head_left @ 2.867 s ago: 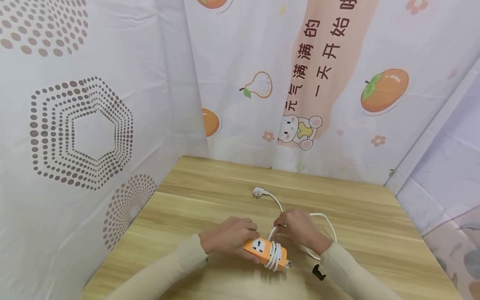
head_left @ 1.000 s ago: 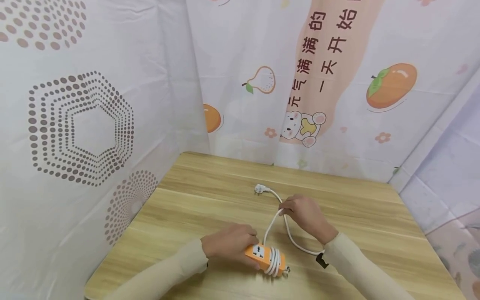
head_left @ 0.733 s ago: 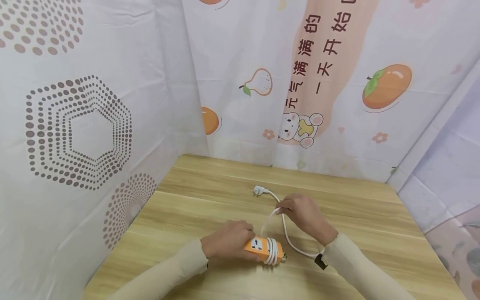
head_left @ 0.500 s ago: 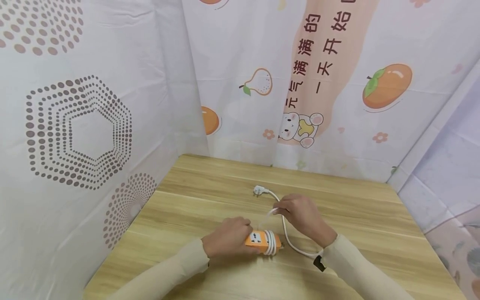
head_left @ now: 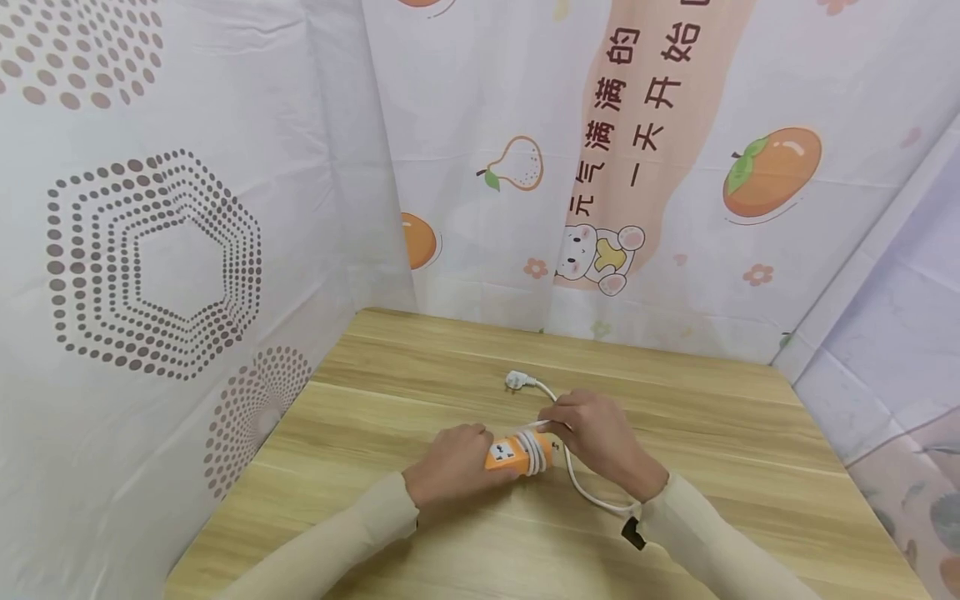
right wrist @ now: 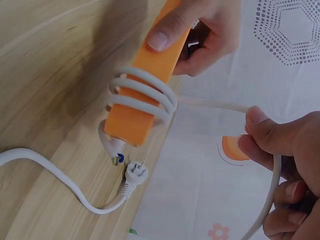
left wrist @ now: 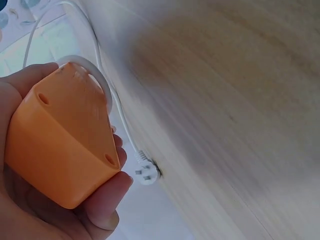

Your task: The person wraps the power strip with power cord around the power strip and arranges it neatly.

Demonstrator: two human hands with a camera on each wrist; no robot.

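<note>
An orange power strip (head_left: 517, 454) with white sockets is gripped at one end by my left hand (head_left: 453, 465), tilted above the table. Several turns of its white cord (right wrist: 142, 92) wrap round the strip's other end, where the cord comes out. My right hand (head_left: 603, 433) pinches a free length of that cord between thumb and fingers, just right of the strip. From there the cord loops down and back along the table to its white plug (head_left: 516, 380), which lies behind the hands. In the left wrist view the strip's bare orange end (left wrist: 60, 135) fills the left hand.
The wooden table (head_left: 420, 367) reaches back to a white curtain (head_left: 480, 108) printed with fruit. A dotted curtain (head_left: 187, 267) closes the left side. Something dark (head_left: 633, 532) shows at the right sleeve's cuff.
The left hand has raised and tilted the power strip away from the body, bringing it closer to the right hand. The right hand, still pinching the cord, has shifted slightly left.
</note>
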